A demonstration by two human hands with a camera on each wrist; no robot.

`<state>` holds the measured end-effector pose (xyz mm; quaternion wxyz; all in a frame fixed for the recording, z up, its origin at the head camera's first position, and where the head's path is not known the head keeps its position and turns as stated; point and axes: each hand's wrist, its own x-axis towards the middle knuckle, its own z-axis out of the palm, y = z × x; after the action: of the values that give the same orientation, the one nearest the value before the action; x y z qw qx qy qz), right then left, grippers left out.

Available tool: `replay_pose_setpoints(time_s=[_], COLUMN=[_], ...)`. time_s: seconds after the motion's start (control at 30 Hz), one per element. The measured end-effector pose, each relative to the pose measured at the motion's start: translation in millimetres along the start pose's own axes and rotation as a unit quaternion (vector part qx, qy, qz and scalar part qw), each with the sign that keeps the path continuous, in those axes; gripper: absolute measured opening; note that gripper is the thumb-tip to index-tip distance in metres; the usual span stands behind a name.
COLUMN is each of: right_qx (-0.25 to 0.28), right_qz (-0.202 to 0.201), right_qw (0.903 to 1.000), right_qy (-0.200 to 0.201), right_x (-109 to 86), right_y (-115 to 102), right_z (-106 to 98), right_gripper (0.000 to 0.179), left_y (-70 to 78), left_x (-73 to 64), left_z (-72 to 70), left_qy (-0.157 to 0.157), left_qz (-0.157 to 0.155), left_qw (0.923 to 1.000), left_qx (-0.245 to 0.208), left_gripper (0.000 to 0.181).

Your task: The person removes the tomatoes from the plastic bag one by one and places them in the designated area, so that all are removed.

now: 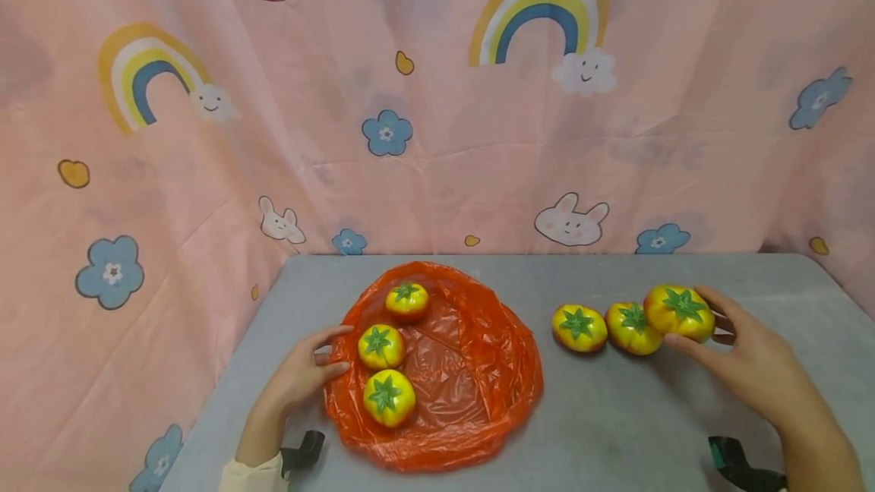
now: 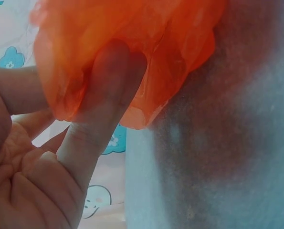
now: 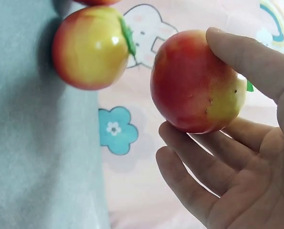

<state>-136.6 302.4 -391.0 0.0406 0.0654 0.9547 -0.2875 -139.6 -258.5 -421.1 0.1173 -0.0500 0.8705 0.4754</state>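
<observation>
Two tomatoes point(image 1: 579, 327) just beside bag point(image 1: 465, 401) | left grip point(image 1: 301, 372) pinches bag's edge | right grip point(image 1: 755, 355) clamps another tomato point(image 1: 673, 313)

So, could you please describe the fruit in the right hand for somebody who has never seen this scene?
In the head view, find the orange-red plastic bag on the grey table, then look right of it. Past a pair of yellow-and-red fruits with green star-shaped tops comes the rightmost fruit. Unlike those two, it is held in the right hand.

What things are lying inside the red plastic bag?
Inside the red plastic bag, three yellow-red fruits sit near the left hand. Their undersides, and the bag beneath them, cannot be seen.
</observation>
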Motion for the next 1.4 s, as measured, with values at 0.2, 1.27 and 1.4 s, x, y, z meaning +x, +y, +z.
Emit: replay_pose_setpoints(time_s=[0.2, 1.27, 1.4], right_qx=[-0.005, -0.006, -0.003], right_qz=[0.016, 0.063, 0.065], right_qw=[0.9999, 0.9968, 0.9966], right_qy=[0.0, -0.048, -0.051], right_x=[5.4, 30.1, 30.1], right_y=[8.5, 50.7, 49.2], right_z=[-1.7, 20.5, 21.9], right_gripper=[0.108, 0.115, 0.116], left_y=[-1.9, 0.4, 0.5], left_x=[0.3, -0.6, -1.3], left_z=[1.3, 0.2, 0.4], left_qy=[0.007, -0.004, -0.002], left_qz=[-0.004, 0.005, 0.003], left_qw=[1.0, 0.9999, 0.9999], left_qx=[-0.004, -0.015, -0.016], left_gripper=[0.055, 0.055, 0.055])
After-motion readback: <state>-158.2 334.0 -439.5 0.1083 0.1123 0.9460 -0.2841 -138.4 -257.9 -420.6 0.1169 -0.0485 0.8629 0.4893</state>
